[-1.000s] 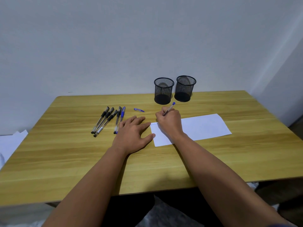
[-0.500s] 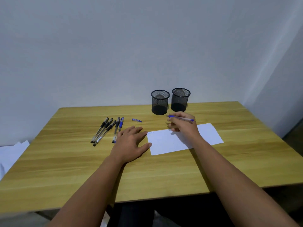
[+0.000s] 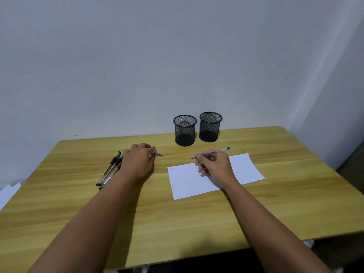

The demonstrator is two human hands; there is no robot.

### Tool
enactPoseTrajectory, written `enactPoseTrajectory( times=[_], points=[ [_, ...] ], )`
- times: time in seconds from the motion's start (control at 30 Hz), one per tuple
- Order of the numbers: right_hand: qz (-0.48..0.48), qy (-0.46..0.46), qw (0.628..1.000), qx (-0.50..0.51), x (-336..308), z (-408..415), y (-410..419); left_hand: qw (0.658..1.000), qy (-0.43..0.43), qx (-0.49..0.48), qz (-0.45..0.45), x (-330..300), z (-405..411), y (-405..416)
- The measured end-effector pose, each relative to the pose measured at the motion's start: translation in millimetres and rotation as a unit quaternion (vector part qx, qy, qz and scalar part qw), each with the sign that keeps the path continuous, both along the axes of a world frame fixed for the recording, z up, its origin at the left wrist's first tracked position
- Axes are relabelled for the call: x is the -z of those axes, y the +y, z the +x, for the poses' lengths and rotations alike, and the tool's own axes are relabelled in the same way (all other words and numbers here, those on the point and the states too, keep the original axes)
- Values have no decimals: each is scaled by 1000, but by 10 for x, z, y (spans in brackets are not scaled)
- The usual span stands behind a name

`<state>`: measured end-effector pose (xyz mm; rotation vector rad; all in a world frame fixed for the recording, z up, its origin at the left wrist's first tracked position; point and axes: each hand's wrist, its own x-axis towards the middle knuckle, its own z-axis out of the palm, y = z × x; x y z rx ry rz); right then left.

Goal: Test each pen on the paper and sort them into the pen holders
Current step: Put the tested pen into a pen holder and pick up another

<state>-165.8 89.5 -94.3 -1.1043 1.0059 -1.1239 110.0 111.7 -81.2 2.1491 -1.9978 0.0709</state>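
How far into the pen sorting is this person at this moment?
Early. Done: one blue scribble on the paper. In hand: the right hand holds the uncapped blue pen off the sheet, while the left hand reaches its cap. Left: both mesh holders look empty, and the other pens lie untested.

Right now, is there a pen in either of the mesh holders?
No, both mesh holders look empty, and the blue pen is in the right hand.
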Motion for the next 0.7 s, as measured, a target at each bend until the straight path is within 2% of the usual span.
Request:
enactPoseTrajectory(
  times=[0.27,0.37,0.47,0.6,0.7],
  points=[
    [-8,25,1000,14,-51,45,15,999,-31,3,-30,-46,-24,-122],
    [-44,35,997,44,-239,11,59,995,44,19,-91,-145,-113,-33],
    [-70,32,997,23,-433,38,122,983,126,55,-122,-245,-212,74],
    [-92,32,995,2,-646,126,313,947,279,100,-126,-400,-416,249],
    [-97,24,995,6,-755,137,443,935,305,123,-134,-528,-587,393]
  ],
)
